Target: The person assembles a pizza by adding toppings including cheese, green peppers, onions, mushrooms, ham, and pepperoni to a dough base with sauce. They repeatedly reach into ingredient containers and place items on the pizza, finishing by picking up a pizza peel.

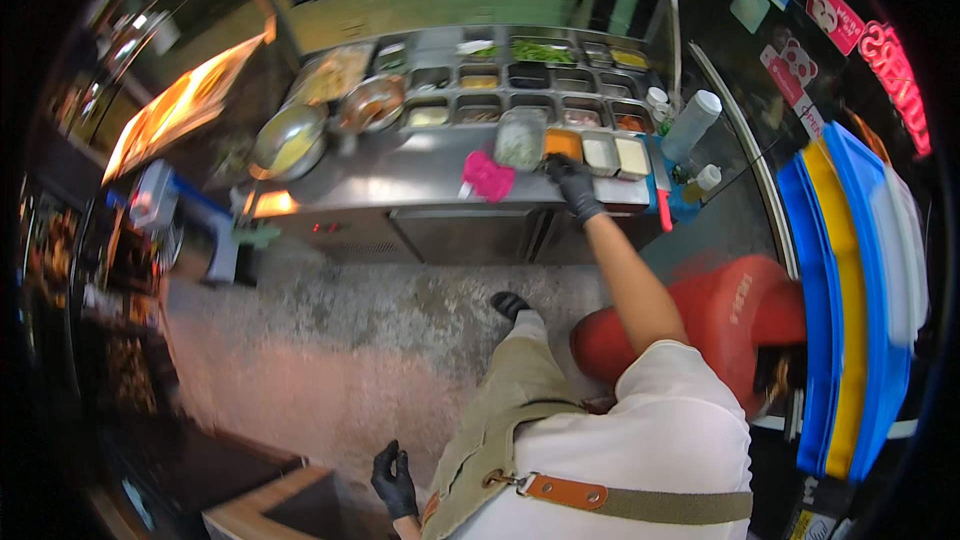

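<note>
Head view: the right hand [572, 185], black-gloved, is resting at the near edge of the tub with orange contents [563, 131], its fingers overlapping the rim; whether they are gripping anything one cannot tell. The tub is sitting at the front of the steel counter [400, 162], between a larger clear tub [518, 164] on the left and a white-filled tub [601, 172] on the right, with a cream-filled tub [632, 176] standing just beyond that one. The left hand [395, 480], black-gloved too, is hanging low near the apron [525, 380], well apart from the counter, thumb and fingers standing loosely spread and holding nothing visible. A bright pink cloth [487, 176] is lying crumpled near the clear tub; a red-handled knife [664, 210] is lying at the right end, its handle projecting past the counter edge. A tall white squeeze bottle [693, 125] is standing beyond the knife. Rows of recessed pans [532, 98] are lining the back, one holding chopped greens [543, 51]. Two metal bowls [312, 130] are standing at the left end. Blue and yellow trays [870, 300] are standing on edge at far right, beside a blurred red rounded object [745, 290]
</note>
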